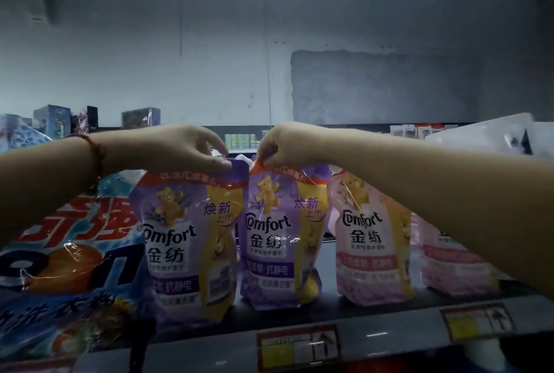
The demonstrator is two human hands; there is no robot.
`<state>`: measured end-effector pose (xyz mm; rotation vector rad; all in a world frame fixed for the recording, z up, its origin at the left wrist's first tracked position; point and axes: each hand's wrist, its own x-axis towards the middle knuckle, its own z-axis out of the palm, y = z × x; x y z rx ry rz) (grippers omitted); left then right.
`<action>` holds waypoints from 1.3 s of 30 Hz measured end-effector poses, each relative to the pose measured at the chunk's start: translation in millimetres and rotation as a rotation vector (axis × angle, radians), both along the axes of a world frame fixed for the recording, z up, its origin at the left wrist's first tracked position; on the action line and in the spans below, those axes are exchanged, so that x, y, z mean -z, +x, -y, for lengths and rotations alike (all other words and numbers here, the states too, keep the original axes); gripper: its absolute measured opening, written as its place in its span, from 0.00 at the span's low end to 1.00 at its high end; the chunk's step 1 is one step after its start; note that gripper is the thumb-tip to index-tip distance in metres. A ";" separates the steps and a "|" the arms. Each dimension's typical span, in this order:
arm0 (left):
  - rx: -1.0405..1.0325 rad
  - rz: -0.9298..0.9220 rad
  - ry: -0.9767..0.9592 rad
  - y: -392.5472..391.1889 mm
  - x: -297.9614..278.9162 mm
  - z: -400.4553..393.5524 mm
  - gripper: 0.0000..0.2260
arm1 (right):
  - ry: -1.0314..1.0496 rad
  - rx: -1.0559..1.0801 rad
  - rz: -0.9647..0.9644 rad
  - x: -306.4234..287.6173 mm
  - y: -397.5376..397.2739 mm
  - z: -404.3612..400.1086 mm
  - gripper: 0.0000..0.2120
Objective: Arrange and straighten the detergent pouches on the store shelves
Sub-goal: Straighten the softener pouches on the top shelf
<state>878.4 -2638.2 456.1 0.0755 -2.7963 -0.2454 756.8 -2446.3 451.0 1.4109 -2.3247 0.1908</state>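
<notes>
Shelf edge: the dark shelf [374, 309] carries two red-framed price tags, one [298, 348] low in the middle, another [476, 323] to the right.
Blue bag: a large blue detergent bag [60, 276] with red characters leans at the far left, touching the left purple pouch.
Left purple pouch: a purple Comfort pouch [186, 246] stands upright on the shelf, its base nearest the front edge.
Left hand: the left hand [180, 147] reaches in from the left, a red bracelet [97, 153] on the wrist; its grip pinches the top edge of the left purple pouch between thumb and fingers.
Right purple pouch: a second purple pouch [278, 240] stands just beside the first, their upper corners touching.
Right hand: the right hand [284, 145] has its fingers curled down, its grip clenched on the top edge of the right purple pouch.
Pink pouches: one pink Comfort pouch [368, 240] stands to the right; another [455, 258] sits partly hidden under the right forearm.
Background: boxed goods [54, 121] sit on a far shelf at the left.
</notes>
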 end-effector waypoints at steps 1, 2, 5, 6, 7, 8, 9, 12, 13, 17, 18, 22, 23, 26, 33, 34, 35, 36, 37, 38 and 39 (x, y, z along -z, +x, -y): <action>0.024 -0.018 0.039 -2.4 -0.7 -8.7 0.26 | 0.001 0.032 -0.063 2.1 5.5 -1.0 0.13; 0.047 -0.037 0.036 -5.0 0.3 -19.4 0.27 | -0.027 0.061 -0.128 5.3 12.0 -4.3 0.14; 0.083 -0.165 -0.246 -20.8 8.3 -45.5 0.23 | -0.296 0.029 -0.260 29.7 40.4 -32.6 0.12; 0.091 -0.193 -0.341 -27.2 13.2 -52.7 0.23 | -0.390 -0.004 -0.233 44.5 52.1 -45.5 0.11; 0.092 -0.200 -0.395 -33.7 17.7 -58.6 0.25 | -0.451 -0.017 -0.172 61.9 61.4 -58.0 0.10; 0.081 -0.192 -0.424 -40.3 21.7 -64.1 0.27 | -0.463 -0.002 -0.088 79.7 69.2 -68.7 0.09; 0.060 -0.175 -0.447 -46.5 25.6 -69.6 0.29 | -0.436 0.044 0.012 97.4 73.3 -75.6 0.09; 0.026 -0.200 -0.483 -61.9 32.4 -81.2 0.23 | -0.383 0.207 0.313 144.2 71.5 -81.0 0.09; 0.048 -0.241 -0.438 -65.2 31.9 -81.2 0.18 | -0.393 0.263 0.392 157.0 70.2 -81.0 0.09; 0.165 -0.251 -0.151 -63.1 24.0 -65.3 0.06 | -0.374 0.461 0.511 196.0 62.1 -75.9 0.14; 0.189 -0.245 -0.096 -61.0 22.6 -59.9 0.06 | -0.383 0.480 0.501 200.5 61.8 -73.5 0.13; 0.227 -0.233 0.020 -55.4 23.2 -49.8 0.05 | -0.355 0.529 0.374 211.0 58.9 -59.0 0.10; 0.226 -0.237 0.029 -55.2 24.0 -51.2 0.05 | -0.368 0.546 0.331 213.9 57.4 -55.7 0.10; 0.197 -0.253 0.029 -52.1 24.9 -54.5 0.04 | -0.435 0.583 0.275 219.8 54.2 -53.4 0.10; 0.070 -0.381 0.018 -56.6 29.1 -63.3 0.05 | -0.401 0.731 0.187 205.8 51.5 -67.2 0.10; 0.067 -0.404 -0.013 -58.1 30.5 -67.7 0.05 | -0.373 0.731 0.188 205.3 52.4 -66.9 0.11; 0.062 -0.424 -0.032 -59.3 31.6 -71.2 0.05 | -0.360 0.728 0.194 205.1 54.0 -67.1 0.11; 0.059 -0.439 -0.038 -60.5 32.5 -73.5 0.05 | -0.365 0.721 0.202 205.0 55.3 -67.7 0.11; 0.052 -0.453 -0.040 -61.9 33.1 -74.4 0.05 | -0.381 0.708 0.219 204.8 56.6 -68.3 0.11; 0.042 -0.465 -0.044 -62.9 33.7 -75.1 0.06 | -0.409 0.688 0.238 204.1 58.2 -68.7 0.10; 0.028 -0.478 -0.053 -64.4 34.3 -75.7 0.06 | -0.444 0.662 0.259 203.4 59.9 -68.1 0.10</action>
